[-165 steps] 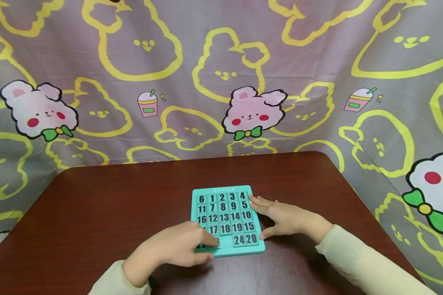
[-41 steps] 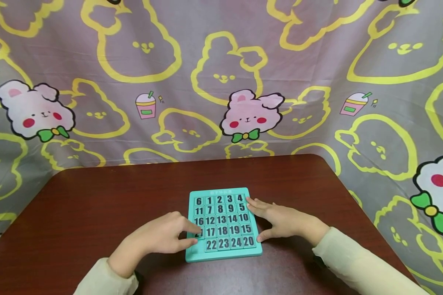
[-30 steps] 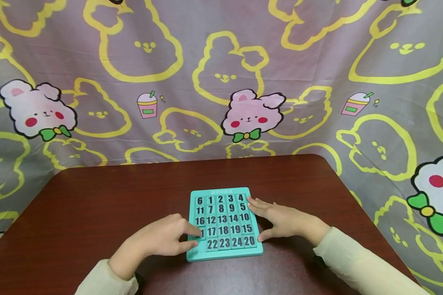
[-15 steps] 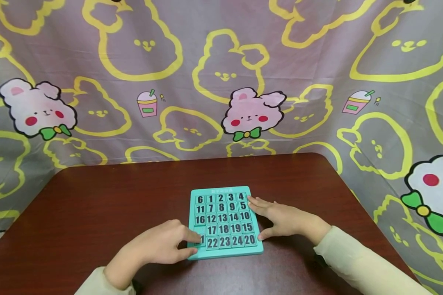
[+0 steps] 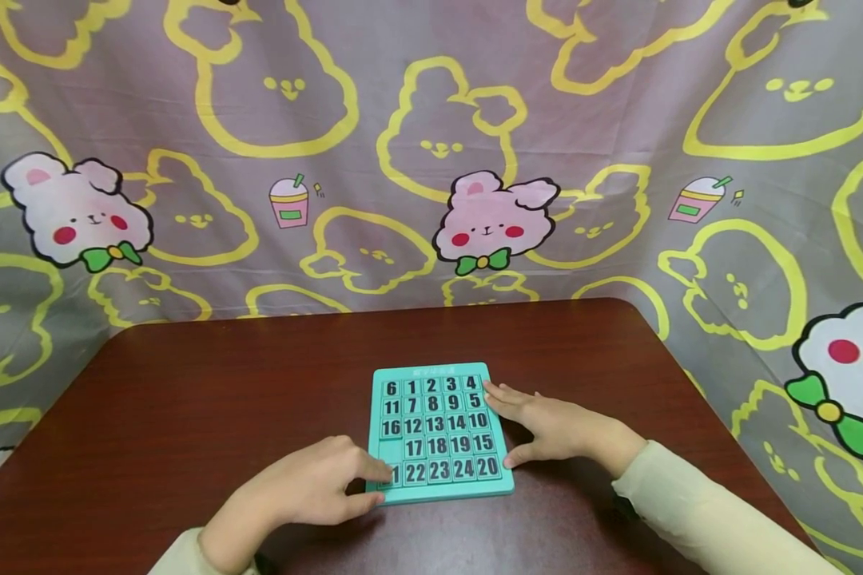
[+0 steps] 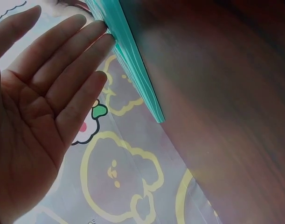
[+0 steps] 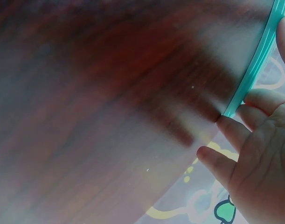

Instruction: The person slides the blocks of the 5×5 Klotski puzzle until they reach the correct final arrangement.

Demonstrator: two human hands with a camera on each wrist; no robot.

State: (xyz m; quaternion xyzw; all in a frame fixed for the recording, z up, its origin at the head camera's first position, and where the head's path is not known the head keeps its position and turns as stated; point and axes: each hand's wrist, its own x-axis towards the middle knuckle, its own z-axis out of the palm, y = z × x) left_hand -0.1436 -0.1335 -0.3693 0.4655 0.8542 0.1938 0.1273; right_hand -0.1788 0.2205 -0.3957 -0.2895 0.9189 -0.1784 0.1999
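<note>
A turquoise number sliding puzzle [image 5: 446, 489] lies flat on the table, with black-numbered tiles in rows. My left hand [image 5: 320, 481] reaches over its lower left corner, the index fingertip on the 21 tile [image 5: 395, 474], which it partly covers. The thumb rests by the frame's lower left edge. The gap in the tiles is just above the 21, under the 16 tile [image 5: 391, 427]. My right hand [image 5: 557, 427] has its fingers and thumb spread against the puzzle's right edge. Both wrist views show fairly straight fingers beside the turquoise edge [image 6: 137, 65].
The dark red-brown wooden table [image 5: 244, 391] extends around the puzzle. Behind it and to the sides hangs a grey-pink curtain [image 5: 374, 96] printed with yellow outlines and white rabbits.
Earlier, my left hand was at the bottom row and the gap lay there. The 22 and 23 tiles have since shifted right, and the 21 has slid down into the bottom left corner.
</note>
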